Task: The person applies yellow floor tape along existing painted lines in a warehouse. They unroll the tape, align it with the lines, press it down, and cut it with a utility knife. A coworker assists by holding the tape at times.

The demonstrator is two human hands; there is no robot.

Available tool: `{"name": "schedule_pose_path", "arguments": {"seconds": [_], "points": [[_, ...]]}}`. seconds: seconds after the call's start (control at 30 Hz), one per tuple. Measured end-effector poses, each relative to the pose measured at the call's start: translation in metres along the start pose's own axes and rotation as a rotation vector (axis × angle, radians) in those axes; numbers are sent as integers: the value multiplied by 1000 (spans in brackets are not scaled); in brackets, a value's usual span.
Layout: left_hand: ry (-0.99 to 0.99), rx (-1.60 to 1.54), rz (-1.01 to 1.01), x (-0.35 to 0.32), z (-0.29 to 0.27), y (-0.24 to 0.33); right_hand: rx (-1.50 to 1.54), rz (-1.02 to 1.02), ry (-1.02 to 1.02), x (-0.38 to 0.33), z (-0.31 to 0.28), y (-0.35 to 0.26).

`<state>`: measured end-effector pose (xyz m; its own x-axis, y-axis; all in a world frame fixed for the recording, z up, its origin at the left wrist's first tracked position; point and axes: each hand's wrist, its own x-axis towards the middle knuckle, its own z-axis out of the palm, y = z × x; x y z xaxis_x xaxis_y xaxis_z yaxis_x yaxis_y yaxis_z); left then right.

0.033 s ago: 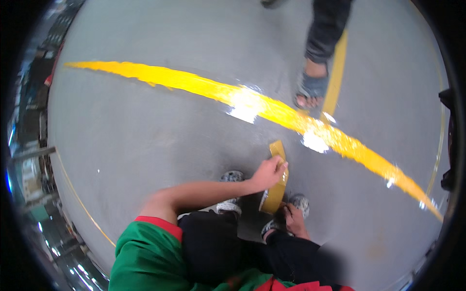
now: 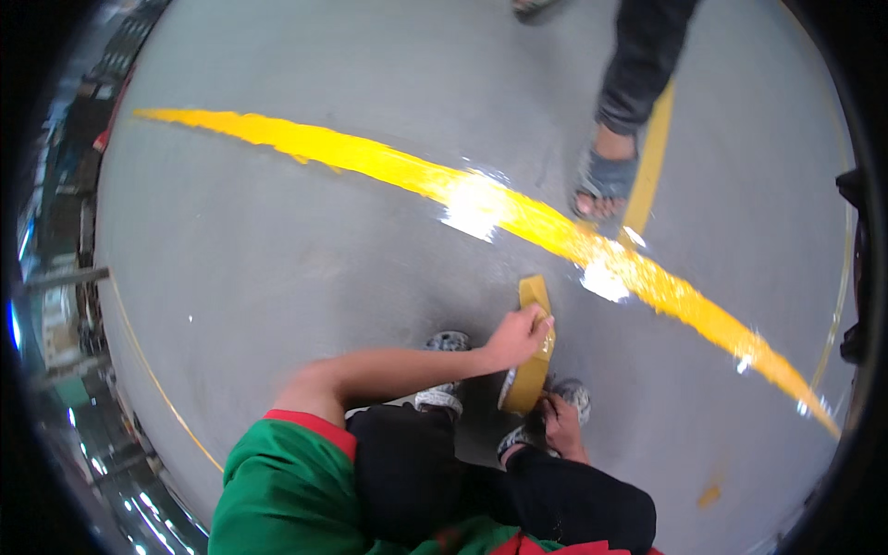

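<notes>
Low over the floor, between my feet and a glossy yellow stripe [image 2: 370, 159], is a wide roll of yellow-brown tape [image 2: 527, 388]. Its pale inner side shows at the left. A length of the tape reaches up from the roll, and my left hand [image 2: 516, 340] pinches it with closed fingers, the free end sticking out beyond them. My right hand [image 2: 562, 425] is closed at the roll's lower right edge; its fingertips are partly hidden.
A person's sandalled foot [image 2: 603, 180] stands just past the stripe, beside a duller yellow line [image 2: 652, 162]. My patterned shoes [image 2: 573, 398] are close below the tape. A small yellowish patch [image 2: 709, 495] marks the grey floor at lower right. Shelving [image 2: 65, 333] lines the far left.
The whole view has shifted slightly, so the floor and the other person's foot appear a little to the right. Both hands keep the same hold on the tape.
</notes>
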<state>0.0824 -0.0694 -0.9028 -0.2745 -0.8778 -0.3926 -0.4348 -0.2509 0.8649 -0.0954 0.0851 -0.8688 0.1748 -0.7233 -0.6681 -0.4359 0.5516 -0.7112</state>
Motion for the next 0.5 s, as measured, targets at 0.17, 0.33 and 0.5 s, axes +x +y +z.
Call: {"name": "schedule_pose_path", "arguments": {"seconds": [0.17, 0.33, 0.5], "points": [[188, -33, -21, 10, -2, -9, 620, 11, 81, 32, 18, -2], [234, -76, -212, 14, -24, 3, 570, 37, 132, 37, -1, -43], [131, -71, -188, 14, -63, 51, 598, 29, 216, 10, -36, -119]]}}
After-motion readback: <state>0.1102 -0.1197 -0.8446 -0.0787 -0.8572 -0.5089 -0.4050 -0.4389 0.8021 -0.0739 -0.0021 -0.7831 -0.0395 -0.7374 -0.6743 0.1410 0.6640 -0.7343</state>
